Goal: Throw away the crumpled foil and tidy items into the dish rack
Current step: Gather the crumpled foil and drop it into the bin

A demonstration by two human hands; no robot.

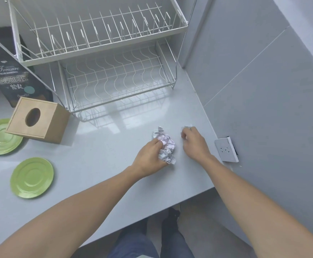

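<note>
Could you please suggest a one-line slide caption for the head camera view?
Left hand grips crumpled foil, right hand pinches a smaller scrap, before an empty dish rack.

Grey counter (99,161): dish rack (103,58), tissue box (38,120), two green saucers (32,177), crumpled foil (166,144).

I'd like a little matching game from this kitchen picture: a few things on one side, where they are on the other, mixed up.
Things:
1. crumpled foil
2. wooden tissue box
3. wall socket
4. dark bag

Places:
A. on the wall to the right
B. under the left hand
C. behind the dish rack's left leg
D. resting partly on a green plate

Pairs: 1-B, 2-D, 3-A, 4-C
</note>
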